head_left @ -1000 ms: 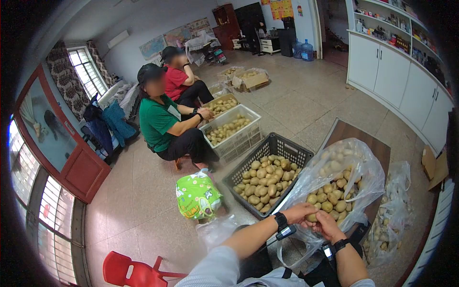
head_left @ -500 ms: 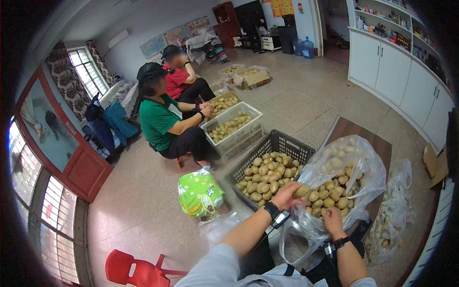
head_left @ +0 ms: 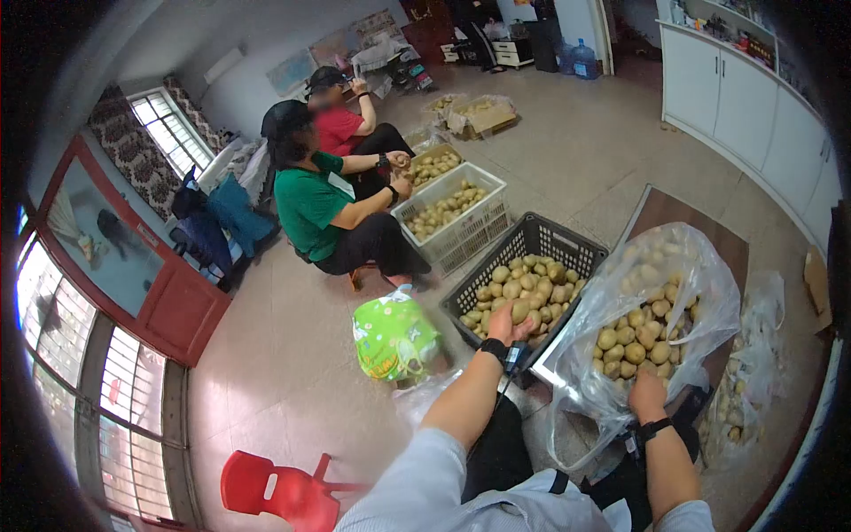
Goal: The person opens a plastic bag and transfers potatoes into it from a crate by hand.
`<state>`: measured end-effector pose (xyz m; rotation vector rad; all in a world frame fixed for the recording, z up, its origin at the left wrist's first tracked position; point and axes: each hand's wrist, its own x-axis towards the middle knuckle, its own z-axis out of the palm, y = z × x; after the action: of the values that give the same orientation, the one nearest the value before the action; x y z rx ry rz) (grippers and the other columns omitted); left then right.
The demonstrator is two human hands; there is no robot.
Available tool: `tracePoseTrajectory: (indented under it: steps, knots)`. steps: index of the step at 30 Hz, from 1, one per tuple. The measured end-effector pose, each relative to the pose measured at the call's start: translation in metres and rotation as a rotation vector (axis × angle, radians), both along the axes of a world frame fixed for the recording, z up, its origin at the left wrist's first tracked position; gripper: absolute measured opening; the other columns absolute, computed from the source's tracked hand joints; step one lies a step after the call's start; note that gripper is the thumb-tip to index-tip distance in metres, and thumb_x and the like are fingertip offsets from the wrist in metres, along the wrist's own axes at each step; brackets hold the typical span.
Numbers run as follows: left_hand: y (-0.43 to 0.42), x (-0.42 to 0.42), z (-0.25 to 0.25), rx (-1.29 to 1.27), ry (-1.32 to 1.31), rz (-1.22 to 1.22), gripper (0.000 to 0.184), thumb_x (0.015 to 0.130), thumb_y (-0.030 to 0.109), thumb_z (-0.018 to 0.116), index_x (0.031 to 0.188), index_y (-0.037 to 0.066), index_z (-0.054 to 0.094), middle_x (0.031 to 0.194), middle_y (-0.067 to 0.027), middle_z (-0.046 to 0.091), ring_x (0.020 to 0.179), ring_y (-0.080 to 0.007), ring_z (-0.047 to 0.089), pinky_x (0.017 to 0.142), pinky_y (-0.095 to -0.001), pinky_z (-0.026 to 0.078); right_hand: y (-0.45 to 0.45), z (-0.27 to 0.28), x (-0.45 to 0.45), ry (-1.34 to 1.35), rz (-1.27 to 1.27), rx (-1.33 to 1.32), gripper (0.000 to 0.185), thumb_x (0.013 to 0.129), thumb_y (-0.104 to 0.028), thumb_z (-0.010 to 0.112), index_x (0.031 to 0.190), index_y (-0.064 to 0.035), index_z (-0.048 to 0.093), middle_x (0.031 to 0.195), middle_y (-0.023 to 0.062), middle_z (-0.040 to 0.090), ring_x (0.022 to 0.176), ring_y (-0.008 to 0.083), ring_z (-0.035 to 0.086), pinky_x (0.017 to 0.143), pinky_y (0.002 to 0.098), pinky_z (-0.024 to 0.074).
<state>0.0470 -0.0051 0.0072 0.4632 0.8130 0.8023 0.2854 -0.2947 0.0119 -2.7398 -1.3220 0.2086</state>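
Observation:
My left hand (head_left: 507, 330) is over the near edge of a black plastic crate (head_left: 462, 331), its fingers around a kiwifruit (head_left: 520, 311). Several similar brownish-green kiwifruit (head_left: 532, 284) fill much of that crate. To the right, a clear plastic bag (head_left: 705, 293) lies open around more kiwifruit (head_left: 635, 339). My right hand (head_left: 648, 395) is at the near side of the bag, against the fruit, with its fingers curled. What those fingers hold is hidden.
Two people sit at the left beside a white crate (head_left: 496, 197) and a box of kiwifruit (head_left: 436, 165). A green patterned cloth-covered seat (head_left: 396, 335) and a red chair (head_left: 279, 486) stand nearer. Another bag (head_left: 749, 381) lies at right, by white cabinets (head_left: 745, 97).
My left hand has moved left from the bag to above the black crate, carrying a kiwifruit. My right hand stays at the bag's near side. The view has shifted slightly.

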Motion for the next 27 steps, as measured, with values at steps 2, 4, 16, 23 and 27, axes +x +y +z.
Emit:
tracePoseTrajectory:
  steps: [2, 4, 16, 23, 27]
  knots:
    - [0.000, -0.003, 0.001, 0.008, 0.085, 0.057, 0.034, 0.098, 0.027, 0.043, 0.120, 0.002, 0.050, 0.116, -0.0171, 0.053, 0.088, -0.0348, 0.062, 0.070, -0.0424, 0.060, 0.001, 0.016, -0.003, 0.040, -0.006, -0.057, 0.020, 0.080, -0.009, 0.059, 0.099, -0.0030, 0.062, 0.100, 0.0190, 0.064, 0.094, 0.0365, 0.063, 0.075, 0.0474, 0.0522]
    - [0.008, -0.008, -0.015, -0.003, 0.093, 0.047, 0.037, 0.097, 0.028, 0.045, 0.126, 0.003, 0.047, 0.117, -0.0179, 0.054, 0.091, -0.0349, 0.063, 0.072, -0.0422, 0.060, 0.000, 0.028, -0.007, 0.080, -0.005, -0.119, 0.018, 0.080, -0.010, 0.059, 0.097, -0.0040, 0.062, 0.098, 0.0183, 0.066, 0.092, 0.0369, 0.063, 0.074, 0.0473, 0.0526]
    - [0.014, -0.015, -0.027, 0.249, 0.234, 0.138, 0.030, 0.096, 0.020, 0.041, 0.113, -0.003, 0.052, 0.113, -0.0180, 0.055, 0.084, -0.0331, 0.066, 0.059, -0.0368, 0.060, -0.006, 0.001, 0.006, 0.125, 0.111, -0.146, 0.025, 0.074, -0.014, 0.063, 0.097, -0.0031, 0.063, 0.093, 0.0198, 0.067, 0.090, 0.0375, 0.064, 0.078, 0.0460, 0.0520]
    - [0.015, -0.019, -0.039, 0.260, 0.331, 0.159, 0.030, 0.097, 0.017, 0.039, 0.117, -0.003, 0.050, 0.120, -0.0170, 0.051, 0.099, -0.0338, 0.061, 0.069, -0.0391, 0.061, -0.007, -0.006, 0.012, 0.171, 0.124, -0.064, 0.023, 0.072, -0.012, 0.063, 0.093, -0.0025, 0.065, 0.097, 0.0202, 0.067, 0.092, 0.0372, 0.064, 0.079, 0.0447, 0.0522]
    - [0.021, -0.023, -0.053, 0.623, 0.690, 0.014, 0.029, 0.097, 0.015, 0.039, 0.116, -0.003, 0.050, 0.120, -0.0155, 0.050, 0.105, -0.0318, 0.056, 0.074, -0.0409, 0.061, -0.007, -0.011, 0.009, 0.145, 0.104, -0.123, 0.023, 0.072, -0.015, 0.063, 0.093, -0.0053, 0.066, 0.099, 0.0167, 0.068, 0.093, 0.0347, 0.065, 0.079, 0.0441, 0.0530]
